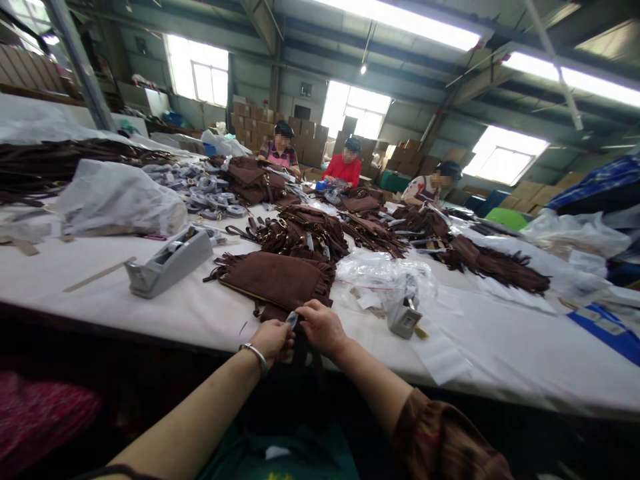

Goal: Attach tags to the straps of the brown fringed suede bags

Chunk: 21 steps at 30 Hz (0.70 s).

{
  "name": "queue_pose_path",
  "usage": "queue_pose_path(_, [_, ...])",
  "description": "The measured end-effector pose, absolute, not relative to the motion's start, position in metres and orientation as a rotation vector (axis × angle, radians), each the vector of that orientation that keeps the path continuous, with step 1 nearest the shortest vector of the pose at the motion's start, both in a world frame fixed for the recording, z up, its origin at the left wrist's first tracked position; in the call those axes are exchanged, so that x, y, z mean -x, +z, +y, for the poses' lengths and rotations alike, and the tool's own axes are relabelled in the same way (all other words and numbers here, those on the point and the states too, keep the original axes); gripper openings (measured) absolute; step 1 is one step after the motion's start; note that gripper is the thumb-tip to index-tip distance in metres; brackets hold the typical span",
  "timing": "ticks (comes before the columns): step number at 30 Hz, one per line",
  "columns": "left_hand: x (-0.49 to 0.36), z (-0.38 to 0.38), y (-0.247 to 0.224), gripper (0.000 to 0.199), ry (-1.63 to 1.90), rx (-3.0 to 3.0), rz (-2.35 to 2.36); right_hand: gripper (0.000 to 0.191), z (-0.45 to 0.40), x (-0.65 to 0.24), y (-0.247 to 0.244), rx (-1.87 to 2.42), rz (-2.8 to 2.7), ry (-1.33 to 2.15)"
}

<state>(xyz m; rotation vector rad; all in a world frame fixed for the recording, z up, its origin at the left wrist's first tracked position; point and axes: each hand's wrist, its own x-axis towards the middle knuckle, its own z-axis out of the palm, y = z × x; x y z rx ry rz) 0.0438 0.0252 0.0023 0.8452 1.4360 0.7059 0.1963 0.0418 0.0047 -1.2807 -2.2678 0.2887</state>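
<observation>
A brown fringed bag with a zipper along its near side lies at the table's front edge. My left hand, with a bangle at the wrist, is closed on a small pale strip just below the bag. Beside it, my right hand is closed with its fingertips at the strip's upper end and the bag's near edge. What lies under its fingers is too small to make out. Dark straps hang over the edge between and below my hands.
Grey tape dispensers stand left and right of the bag. Behind are piles of brown bags, wrapped straps and clear plastic. Several people are across the white table.
</observation>
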Motion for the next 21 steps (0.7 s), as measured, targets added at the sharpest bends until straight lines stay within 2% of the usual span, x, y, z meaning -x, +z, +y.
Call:
queue_pose_path(5, [-0.04,0.028,-0.001,0.022,0.643,-1.106,1.557,0.021,0.06,-0.193,0.006,0.965,-2.556,0.023])
queue_pose_path(10, [-0.027,0.027,-0.003,0.024,0.625,-1.474,1.681,0.017,0.068,-0.187,0.012,0.809,-2.68,-0.041])
queue_pose_path(15, [-0.023,0.014,-0.004,0.025,0.575,-1.735,1.73,0.014,0.068,-0.178,0.02,0.825,-2.735,0.05])
queue_pose_path(21, [-0.021,0.005,-0.005,0.032,0.399,-1.967,1.884,0.022,0.067,-0.17,0.026,1.048,-2.643,0.336])
